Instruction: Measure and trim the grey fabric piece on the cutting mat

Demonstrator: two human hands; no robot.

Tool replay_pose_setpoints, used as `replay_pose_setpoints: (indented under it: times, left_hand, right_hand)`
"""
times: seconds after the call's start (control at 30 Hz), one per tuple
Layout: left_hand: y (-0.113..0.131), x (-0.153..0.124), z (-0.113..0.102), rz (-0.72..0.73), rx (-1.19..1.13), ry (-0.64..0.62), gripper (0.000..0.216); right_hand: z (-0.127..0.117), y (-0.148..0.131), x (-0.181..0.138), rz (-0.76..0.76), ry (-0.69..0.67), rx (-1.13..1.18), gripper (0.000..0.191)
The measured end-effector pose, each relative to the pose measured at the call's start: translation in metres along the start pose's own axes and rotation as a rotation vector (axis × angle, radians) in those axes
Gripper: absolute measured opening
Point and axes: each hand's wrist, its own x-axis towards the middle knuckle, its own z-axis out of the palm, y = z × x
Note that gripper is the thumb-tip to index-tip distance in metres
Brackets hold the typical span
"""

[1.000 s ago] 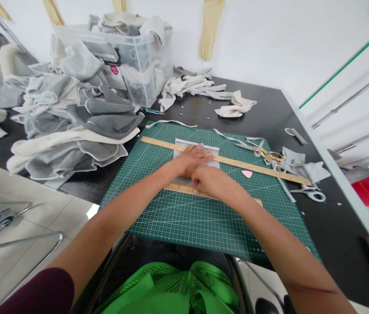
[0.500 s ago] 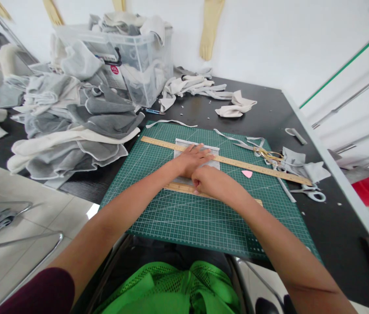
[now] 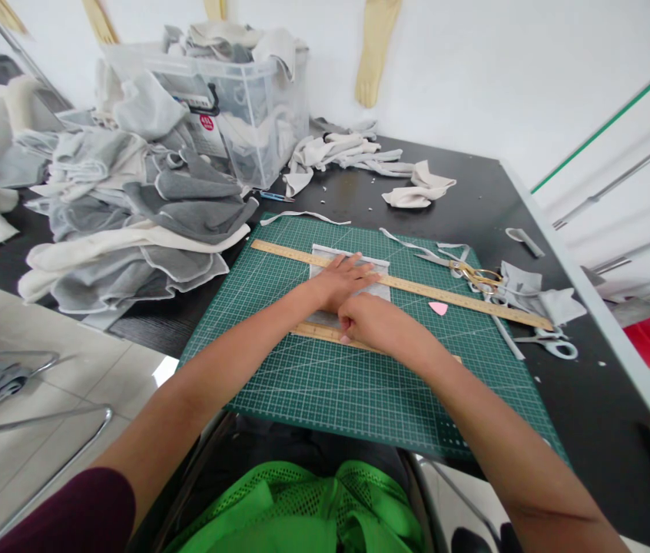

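Note:
A grey fabric piece (image 3: 353, 259) lies on the green cutting mat (image 3: 313, 376), between a long wooden ruler (image 3: 417, 286) at its far edge and a shorter wooden ruler (image 3: 316, 332) at its near edge. My left hand (image 3: 339, 280) lies flat on the fabric, fingers stretched out toward the long ruler. My right hand (image 3: 372, 322) is curled beside it, fingertips pressed down at the near ruler and the fabric's edge; what they hold, if anything, is hidden. A pink chalk piece (image 3: 438, 308) lies just right of my hands.
A heap of grey and cream cloth (image 3: 129, 223) fills the left of the black table (image 3: 584, 399), with a clear bin (image 3: 256, 107) of fabric behind. Gold scissors (image 3: 475, 273), white-handled scissors (image 3: 555, 346) and fabric scraps (image 3: 538, 296) lie to the right. Cream offcuts (image 3: 417, 188) lie further back.
Both hands stay in place on the fabric and ruler. Only the camera has shifted slightly.

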Motion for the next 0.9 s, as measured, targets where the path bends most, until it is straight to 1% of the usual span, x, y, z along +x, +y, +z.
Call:
replay_pose_setpoints:
  times: [0.1, 0.17, 0.27, 0.43, 0.57, 0.67, 0.8, 0.9]
  left_hand:
    - [0.0, -0.002, -0.001, -0.013, -0.007, 0.003, 0.078]
    - [0.001, -0.004, -0.003, -0.025, -0.004, 0.005, 0.076]
    - [0.003, -0.007, -0.008, -0.022, -0.011, -0.003, 0.078]
    - [0.0, -0.008, -0.014, -0.003, -0.073, -0.083, 0.084]
    - [-0.008, -0.009, -0.015, 0.038, -0.152, -0.096, 0.081]
    - [-0.013, -0.008, -0.013, 0.05, -0.171, -0.094, 0.082]
    - [-0.014, -0.007, -0.012, 0.053, -0.182, -0.103, 0.084]
    - [-0.013, -0.007, -0.013, 0.052, -0.194, -0.105, 0.084]
  right_hand:
    - [0.001, -0.004, -0.001, 0.013, 0.02, -0.052, 0.002]
    - [0.0, -0.009, -0.003, 0.021, 0.005, -0.087, 0.001]
    - [-0.002, -0.015, -0.007, 0.023, 0.0, -0.113, 0.004]
    - [-0.004, -0.021, -0.019, 0.02, 0.061, -0.11, 0.013]
    - [-0.007, -0.024, -0.023, 0.051, 0.034, -0.1, 0.017]
    - [-0.007, -0.024, -0.023, 0.07, 0.033, -0.102, 0.02]
    - [-0.007, -0.024, -0.022, 0.079, 0.042, -0.126, 0.024]
    - [-0.01, -0.027, -0.022, 0.098, -0.003, -0.164, 0.024]
